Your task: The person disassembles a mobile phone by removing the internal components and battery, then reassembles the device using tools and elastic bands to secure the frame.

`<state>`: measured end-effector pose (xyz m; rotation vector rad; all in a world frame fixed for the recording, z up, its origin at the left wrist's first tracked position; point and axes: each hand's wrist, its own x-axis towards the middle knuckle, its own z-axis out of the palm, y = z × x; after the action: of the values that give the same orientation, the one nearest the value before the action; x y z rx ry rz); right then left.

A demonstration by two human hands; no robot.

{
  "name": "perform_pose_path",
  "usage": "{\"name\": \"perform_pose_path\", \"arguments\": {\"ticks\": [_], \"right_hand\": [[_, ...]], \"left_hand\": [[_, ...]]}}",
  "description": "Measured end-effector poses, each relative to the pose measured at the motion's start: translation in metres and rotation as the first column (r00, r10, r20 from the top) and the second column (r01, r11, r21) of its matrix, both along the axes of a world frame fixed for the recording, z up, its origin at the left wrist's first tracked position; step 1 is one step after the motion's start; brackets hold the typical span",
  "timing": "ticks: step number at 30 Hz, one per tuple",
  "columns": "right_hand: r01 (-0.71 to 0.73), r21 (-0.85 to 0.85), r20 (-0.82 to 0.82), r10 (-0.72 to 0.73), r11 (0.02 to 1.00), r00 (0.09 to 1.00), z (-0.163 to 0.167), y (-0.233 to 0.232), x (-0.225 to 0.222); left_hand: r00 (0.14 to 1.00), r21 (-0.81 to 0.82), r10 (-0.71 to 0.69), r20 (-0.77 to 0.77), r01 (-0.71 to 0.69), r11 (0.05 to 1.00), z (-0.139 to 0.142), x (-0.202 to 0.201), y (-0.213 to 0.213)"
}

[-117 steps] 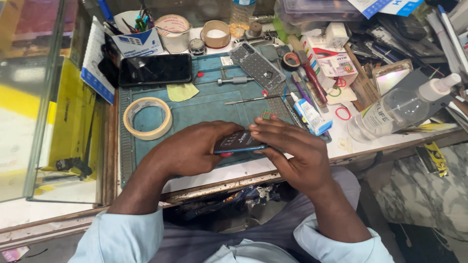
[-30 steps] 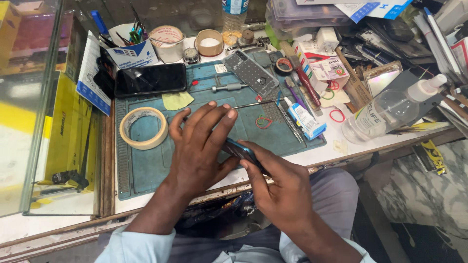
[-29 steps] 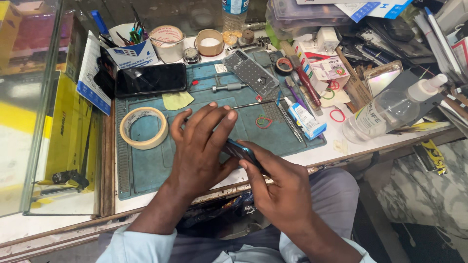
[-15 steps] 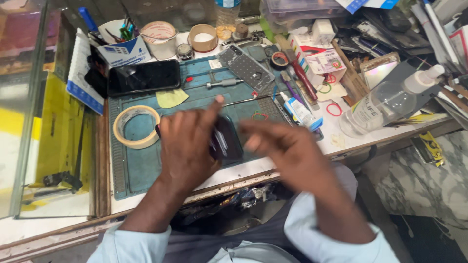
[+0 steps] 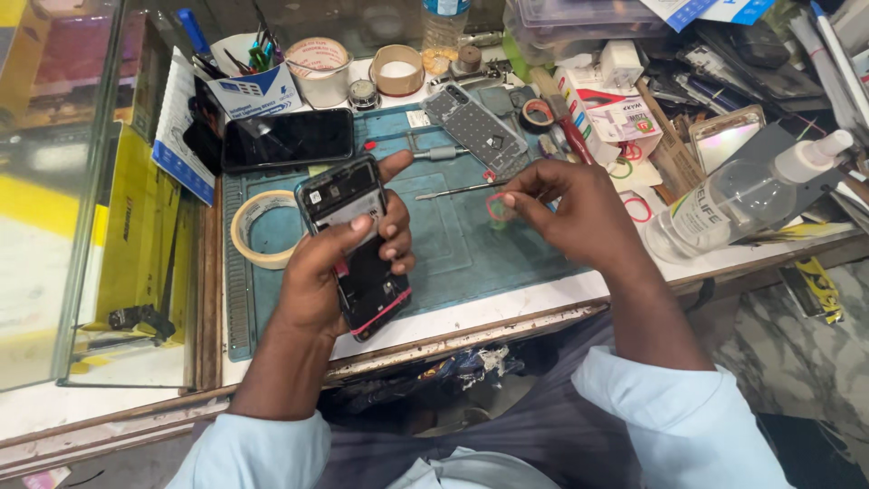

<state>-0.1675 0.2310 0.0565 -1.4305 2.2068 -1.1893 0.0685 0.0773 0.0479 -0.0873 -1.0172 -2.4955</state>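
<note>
the opened phone (image 5: 355,244), back cover off and insides showing, sits left of centre in the frame, clasped in the left hand (image 5: 339,263) above the blue-green work mat (image 5: 453,244). the right hand (image 5: 570,213), centre right, pinches a red rubber band (image 5: 500,206) at its fingertips. a tape roll (image 5: 256,228) lies just left of the phone; a dark phone (image 5: 288,139) rests face up at upper left.

The left hand (image 5: 339,263) covers the middle of the opened phone (image 5: 355,244), and the plastic bins (image 5: 588,18) are cut off by the frame's top edge.
</note>
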Motion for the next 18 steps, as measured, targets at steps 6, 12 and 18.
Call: {"name": "perform_pose_path", "arguments": {"ticks": [6,12,18], "right_hand": [[-0.122,-0.301,0.168,0.179,0.946,0.969,0.014,-0.006,0.032],[-0.175,-0.366,0.053,0.208,0.914,0.977,0.028,-0.014,0.066],[-0.196,-0.433,0.055,0.242,0.880,0.969,0.023,-0.016,0.070]], "left_hand": [[0.997,-0.018,-0.077,-0.010,0.077,0.997,-0.003,-0.002,0.010],[0.989,0.062,-0.146,0.038,0.143,0.988,-0.008,0.002,0.023],[0.987,0.064,-0.160,0.026,0.158,0.985,-0.005,0.007,0.023]]}}
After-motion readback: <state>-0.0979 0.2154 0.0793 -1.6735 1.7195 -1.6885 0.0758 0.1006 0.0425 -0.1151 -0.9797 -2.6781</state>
